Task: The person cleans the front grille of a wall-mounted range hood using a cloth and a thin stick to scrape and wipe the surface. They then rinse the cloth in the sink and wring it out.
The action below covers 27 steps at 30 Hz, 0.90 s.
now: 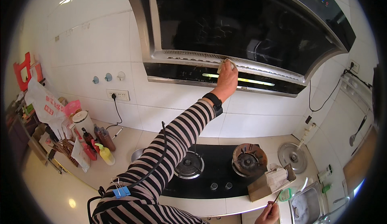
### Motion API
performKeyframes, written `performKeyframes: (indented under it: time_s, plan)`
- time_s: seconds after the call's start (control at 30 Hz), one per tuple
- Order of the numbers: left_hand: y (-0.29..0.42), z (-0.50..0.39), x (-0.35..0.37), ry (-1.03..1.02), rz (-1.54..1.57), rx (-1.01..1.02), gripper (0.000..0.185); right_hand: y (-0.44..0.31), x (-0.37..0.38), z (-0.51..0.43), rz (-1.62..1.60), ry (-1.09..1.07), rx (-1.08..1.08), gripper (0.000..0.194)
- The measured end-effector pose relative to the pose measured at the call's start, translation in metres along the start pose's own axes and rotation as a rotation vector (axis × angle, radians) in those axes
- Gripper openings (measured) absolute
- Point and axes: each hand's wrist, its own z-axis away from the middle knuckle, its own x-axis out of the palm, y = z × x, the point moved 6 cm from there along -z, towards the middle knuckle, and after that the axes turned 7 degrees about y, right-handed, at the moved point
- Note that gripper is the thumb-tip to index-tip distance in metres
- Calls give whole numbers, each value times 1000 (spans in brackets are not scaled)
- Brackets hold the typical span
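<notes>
My left hand (227, 80) is raised to the lower edge of a black glass and steel range hood (242, 21). Its fingers pinch a crumpled pale cloth or paper wad (222, 66) against the slotted metal strip (193, 57). A black band circles the wrist below a striped sleeve. Down at the lower right, my right hand (268, 214) holds a thin brown stick (276, 198), partly cut off by the picture's bottom edge. It is beside an open cardboard box (261, 187) with pale folded paper or cloth (276, 177) in it.
Below the hood lies a black gas hob (217, 175) with a rusty burner ring (249, 160). A pot lid (292, 157) and a sink (305, 204) are at right. Bottles (105, 154), chopsticks (65, 146) and a kettle (83, 121) crowd the left counter.
</notes>
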Motion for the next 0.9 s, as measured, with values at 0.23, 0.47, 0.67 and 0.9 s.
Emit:
performKeyframes:
  time_s: [0.23,0.47,0.67,0.9]
  plan:
    - [-64,36,10,104,1236,-1267,22,-15,-6,29,87,11,-30,18]
    - [-186,60,-96,784,769,-1164,11,-21,-7,36,48,64,-26,13]
    - [-209,42,-133,723,176,-868,20,-32,14,27,-50,68,-36,8]
    - [-160,33,-77,647,52,-850,18,-8,-5,3,-51,9,-51,9]
